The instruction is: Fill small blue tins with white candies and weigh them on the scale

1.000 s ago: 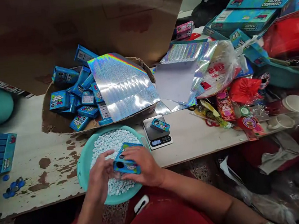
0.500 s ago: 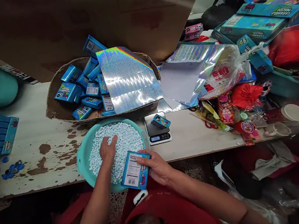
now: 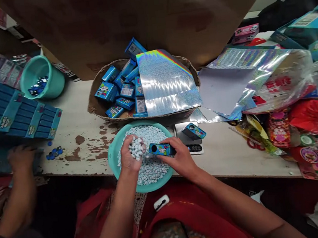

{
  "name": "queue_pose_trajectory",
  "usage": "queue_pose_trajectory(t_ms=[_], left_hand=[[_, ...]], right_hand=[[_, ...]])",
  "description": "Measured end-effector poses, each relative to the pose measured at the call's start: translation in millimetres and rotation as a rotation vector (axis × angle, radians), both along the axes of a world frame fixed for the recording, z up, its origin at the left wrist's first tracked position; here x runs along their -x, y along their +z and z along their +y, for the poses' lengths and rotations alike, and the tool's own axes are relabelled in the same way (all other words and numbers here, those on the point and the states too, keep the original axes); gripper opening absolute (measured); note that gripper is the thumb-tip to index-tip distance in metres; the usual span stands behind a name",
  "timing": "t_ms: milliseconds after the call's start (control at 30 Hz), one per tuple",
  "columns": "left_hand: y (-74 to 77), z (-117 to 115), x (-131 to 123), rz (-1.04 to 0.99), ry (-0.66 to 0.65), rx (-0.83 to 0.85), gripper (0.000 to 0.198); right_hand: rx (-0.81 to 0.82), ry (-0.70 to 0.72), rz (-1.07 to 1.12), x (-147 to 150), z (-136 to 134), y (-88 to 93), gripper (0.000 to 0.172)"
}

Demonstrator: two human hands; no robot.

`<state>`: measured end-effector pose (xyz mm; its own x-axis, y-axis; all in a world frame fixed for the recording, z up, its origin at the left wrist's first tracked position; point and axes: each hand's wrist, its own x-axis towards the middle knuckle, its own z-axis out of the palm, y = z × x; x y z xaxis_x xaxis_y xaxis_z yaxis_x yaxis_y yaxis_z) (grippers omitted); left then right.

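Observation:
My left hand (image 3: 130,158) is cupped round a heap of small white candies (image 3: 137,148), raised above the round turquoise basin (image 3: 111,155). More of the same candies fill that basin. In my right hand (image 3: 181,157) is a small blue candy box (image 3: 159,149), gripped at its right end. Its narrow face with a dark round hole points up toward me, close beside the handful. Just right of the basin, a similar blue box (image 3: 194,131) lies on a kitchen scale (image 3: 195,148).
An open cardboard box (image 3: 92,111) behind the basin holds several blue boxes and a shiny holographic sheet (image 3: 169,83). A turquoise bucket (image 3: 56,83) stands at left, near another person's hand (image 3: 21,157). Bags and scraps crowd the right, including a red bag (image 3: 315,115).
My left hand has come up out of the candies with a handful. My right hand has raised the blue box and turned its holed face up. The view has swung left.

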<state>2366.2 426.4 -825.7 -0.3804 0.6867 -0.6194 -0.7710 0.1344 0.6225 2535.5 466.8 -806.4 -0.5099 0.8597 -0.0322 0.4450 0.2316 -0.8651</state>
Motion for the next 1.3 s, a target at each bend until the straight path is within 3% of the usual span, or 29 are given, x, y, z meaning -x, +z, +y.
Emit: queue_pose_trajectory(t_ms=[133, 333, 767, 1300], left_hand=[[20.4, 5.1, -9.5, 0.067, 0.18, -0.174, 0.021], [20.9, 12.3, -10.5, 0.204, 0.262, -0.182, 0.019], [30.0, 17.6, -8.2, 0.359, 0.222, -0.179, 0.025], [20.1, 20.3, -14.1, 0.479, 0.129, -0.229, 0.021]], right_hand=[[-0.167, 0.109, -0.118, 18.8, -4.0, -1.2, 0.031], [-0.219, 0.126, -0.185, 23.2, -1.0, 2.2, 0.034], [-0.137, 0.098, -0.13, 27.0, 8.5, 3.8, 0.037], [-0.093, 0.084, -0.154, 27.8, 11.3, 1.7, 0.037]])
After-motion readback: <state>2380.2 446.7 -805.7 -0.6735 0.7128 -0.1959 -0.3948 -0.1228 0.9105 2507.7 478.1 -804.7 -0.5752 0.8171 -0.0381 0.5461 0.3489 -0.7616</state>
